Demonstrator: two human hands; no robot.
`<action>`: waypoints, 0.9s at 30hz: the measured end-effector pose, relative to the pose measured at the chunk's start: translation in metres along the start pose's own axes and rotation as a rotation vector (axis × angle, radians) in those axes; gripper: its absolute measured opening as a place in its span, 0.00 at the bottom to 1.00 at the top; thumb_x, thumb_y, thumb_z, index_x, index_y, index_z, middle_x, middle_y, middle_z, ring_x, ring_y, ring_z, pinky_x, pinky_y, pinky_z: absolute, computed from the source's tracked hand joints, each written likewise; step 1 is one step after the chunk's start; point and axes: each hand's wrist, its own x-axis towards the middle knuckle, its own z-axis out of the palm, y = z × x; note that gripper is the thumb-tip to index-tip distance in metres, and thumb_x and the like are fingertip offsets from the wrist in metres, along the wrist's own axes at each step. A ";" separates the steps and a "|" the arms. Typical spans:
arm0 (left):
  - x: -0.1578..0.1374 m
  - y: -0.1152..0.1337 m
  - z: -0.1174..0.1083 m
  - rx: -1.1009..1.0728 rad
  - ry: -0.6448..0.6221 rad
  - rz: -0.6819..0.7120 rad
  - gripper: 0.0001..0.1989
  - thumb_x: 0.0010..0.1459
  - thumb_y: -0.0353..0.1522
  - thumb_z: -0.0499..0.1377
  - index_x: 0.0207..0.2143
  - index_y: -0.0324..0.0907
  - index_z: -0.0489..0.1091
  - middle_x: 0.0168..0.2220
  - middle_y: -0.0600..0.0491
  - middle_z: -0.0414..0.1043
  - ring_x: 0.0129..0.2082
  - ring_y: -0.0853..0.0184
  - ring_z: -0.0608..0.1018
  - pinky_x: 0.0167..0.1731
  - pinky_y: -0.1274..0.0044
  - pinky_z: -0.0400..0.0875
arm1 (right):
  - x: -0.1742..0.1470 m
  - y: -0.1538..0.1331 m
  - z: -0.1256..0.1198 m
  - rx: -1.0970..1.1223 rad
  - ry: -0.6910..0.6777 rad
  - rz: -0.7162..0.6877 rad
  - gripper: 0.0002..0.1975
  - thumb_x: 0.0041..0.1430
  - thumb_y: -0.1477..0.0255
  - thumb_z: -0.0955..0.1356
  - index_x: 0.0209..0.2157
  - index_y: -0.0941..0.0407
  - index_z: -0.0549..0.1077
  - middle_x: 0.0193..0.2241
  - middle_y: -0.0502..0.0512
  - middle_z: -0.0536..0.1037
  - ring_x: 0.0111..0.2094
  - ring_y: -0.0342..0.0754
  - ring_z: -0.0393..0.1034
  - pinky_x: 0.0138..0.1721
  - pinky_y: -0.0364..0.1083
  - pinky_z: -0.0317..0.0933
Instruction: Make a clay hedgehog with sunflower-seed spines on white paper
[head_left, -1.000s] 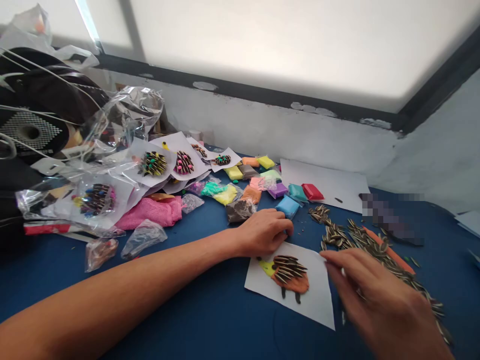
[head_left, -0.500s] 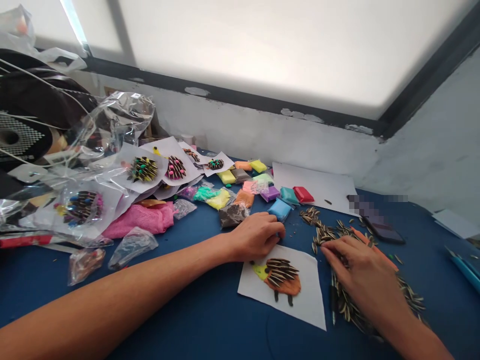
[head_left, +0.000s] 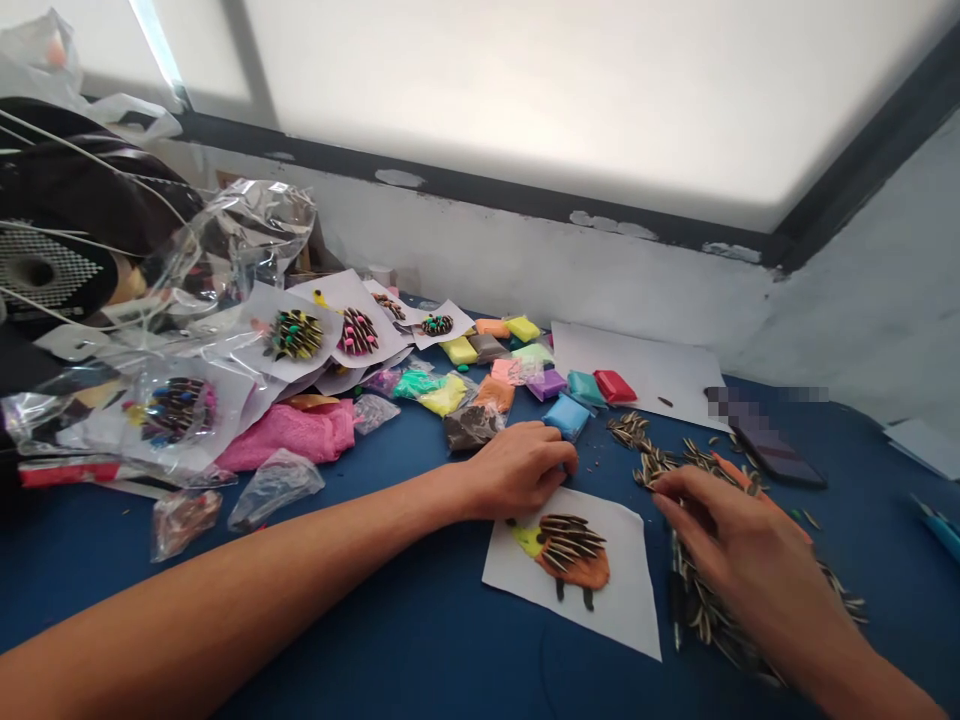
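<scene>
The hedgehog's orange body (head_left: pixel 598 573) looks like matt modelling clay, and its sunflower-seed spines (head_left: pixel 570 545) are striped husk with a faint, dull sheen; the white paper sheet (head_left: pixel 634 612) beneath is smooth and matt. Dry husks cover the loose sunflower seeds (head_left: pixel 701 615) too. From where I stand, the blue tabletop (head_left: pixel 405 610) seems smooth and low in gloss. Glossy plastic film wraps the red packet (head_left: pixel 615 387), the crumpled clear bag (head_left: pixel 277 488) glints, the pink cloth (head_left: pixel 300 435) looks nubbly, and rough, pale patches break the dark window frame (head_left: pixel 495 194).
</scene>
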 end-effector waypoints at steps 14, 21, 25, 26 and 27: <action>0.000 -0.002 0.003 0.001 0.024 0.022 0.09 0.60 0.25 0.53 0.38 0.39 0.72 0.34 0.50 0.71 0.36 0.66 0.72 0.40 0.74 0.66 | -0.025 -0.033 -0.002 0.195 -0.162 -0.227 0.09 0.65 0.71 0.62 0.39 0.48 0.74 0.34 0.50 0.78 0.32 0.43 0.76 0.30 0.38 0.69; 0.000 -0.003 0.004 0.002 0.033 0.027 0.08 0.61 0.26 0.53 0.38 0.39 0.72 0.34 0.51 0.71 0.36 0.66 0.71 0.40 0.74 0.66 | -0.025 -0.032 0.007 0.163 -0.148 -0.276 0.09 0.64 0.72 0.63 0.39 0.48 0.74 0.32 0.49 0.79 0.30 0.42 0.76 0.28 0.38 0.68; 0.000 -0.004 0.004 0.005 0.030 0.023 0.09 0.60 0.26 0.53 0.38 0.40 0.72 0.34 0.51 0.71 0.37 0.66 0.71 0.40 0.74 0.66 | -0.026 -0.038 0.008 0.152 -0.150 -0.275 0.09 0.65 0.72 0.62 0.38 0.49 0.75 0.31 0.49 0.79 0.29 0.42 0.76 0.27 0.38 0.67; 0.000 -0.004 0.004 0.006 0.033 0.023 0.09 0.60 0.26 0.53 0.38 0.40 0.72 0.34 0.51 0.71 0.36 0.66 0.71 0.40 0.74 0.66 | -0.026 -0.038 0.008 0.151 -0.132 -0.279 0.09 0.65 0.72 0.62 0.38 0.49 0.75 0.31 0.49 0.79 0.29 0.42 0.76 0.27 0.38 0.67; 0.000 -0.004 0.004 0.008 0.036 0.024 0.08 0.60 0.26 0.53 0.38 0.40 0.72 0.34 0.51 0.71 0.36 0.66 0.71 0.40 0.74 0.66 | -0.026 -0.039 0.008 0.150 -0.114 -0.281 0.09 0.65 0.72 0.62 0.37 0.49 0.74 0.30 0.49 0.79 0.28 0.42 0.76 0.27 0.38 0.67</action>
